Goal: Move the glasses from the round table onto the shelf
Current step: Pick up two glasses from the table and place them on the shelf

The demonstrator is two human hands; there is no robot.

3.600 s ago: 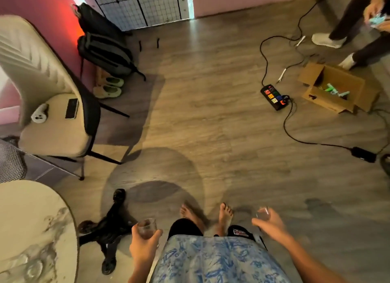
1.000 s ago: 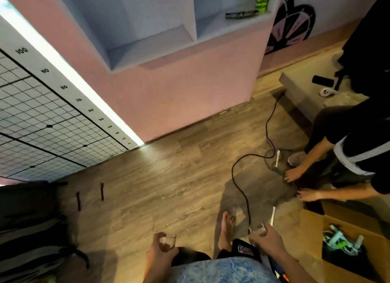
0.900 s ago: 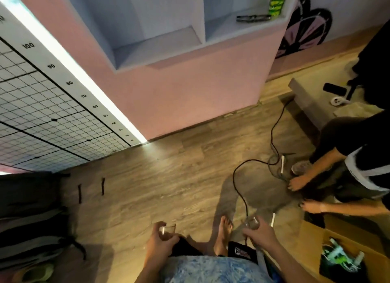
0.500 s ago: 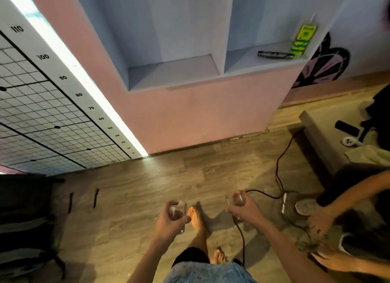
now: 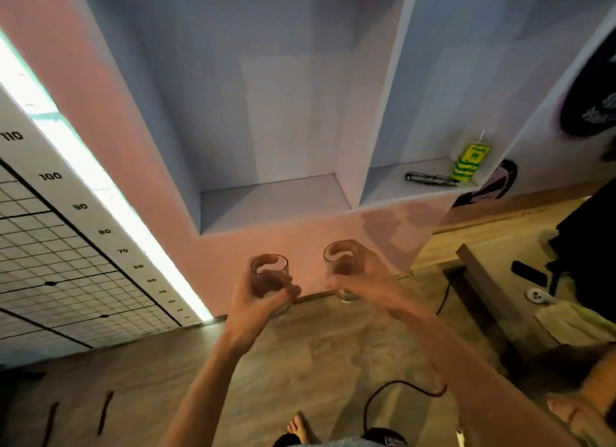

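I hold two clear drinking glasses upright in front of me. My left hand [image 5: 258, 305] grips the left glass [image 5: 268, 273] around its lower half. My right hand [image 5: 365, 281] wraps the right glass [image 5: 342, 263] from the right side. Both glasses hover just below and in front of the pale built-in shelf [image 5: 273, 201] set in a pink wall. The shelf's left compartment floor is bare. The round table is out of view.
The right shelf compartment holds folded eyeglasses [image 5: 430, 179] and a yellow-green juice carton [image 5: 470, 160]. A gridded wall panel with a bright light strip [image 5: 100, 193] runs at left. A black cable [image 5: 393, 393] lies on the wooden floor. Another person's hand [image 5: 566, 413] shows at lower right.
Both hands have risen with their glasses and come closer to the shelf. My view has tilted up, so the shelf now fills the upper frame.
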